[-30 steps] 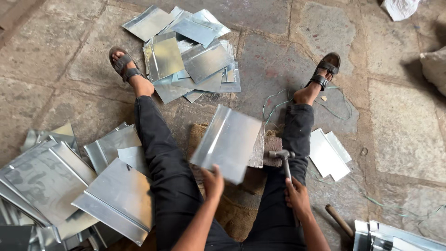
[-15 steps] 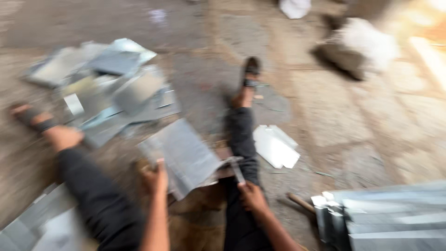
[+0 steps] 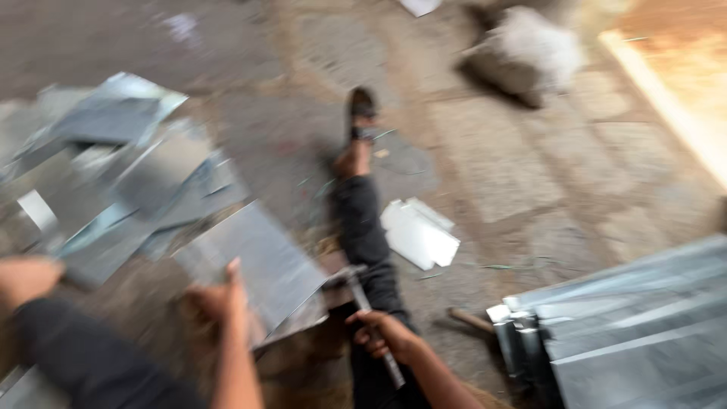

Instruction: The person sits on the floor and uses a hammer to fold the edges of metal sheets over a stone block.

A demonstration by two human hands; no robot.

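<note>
I sit on a stone floor with my legs stretched out, and the picture is blurred by motion. My left hand (image 3: pixel 216 299) grips the near edge of a flat grey metal sheet (image 3: pixel 261 261) that rests between my legs. A hammer (image 3: pixel 371 326) is held by its handle in my right hand (image 3: pixel 382 333), its head close to the sheet's right edge. My right leg (image 3: pixel 363 227) in dark trousers runs away from me, ending in a sandal (image 3: pixel 362 106).
A heap of cut metal sheets (image 3: pixel 113 167) lies at the left. A stack of folded metal pieces (image 3: pixel 628 318) stands at the right. Small white sheets (image 3: pixel 420 231) lie beside my right leg. A pale sack (image 3: pixel 522 53) sits at the far right.
The view has swung to the right, bringing the right-hand stack in. The sheet has dropped from raised and upright to low and flat between my legs. Both hands keep their hold.
</note>
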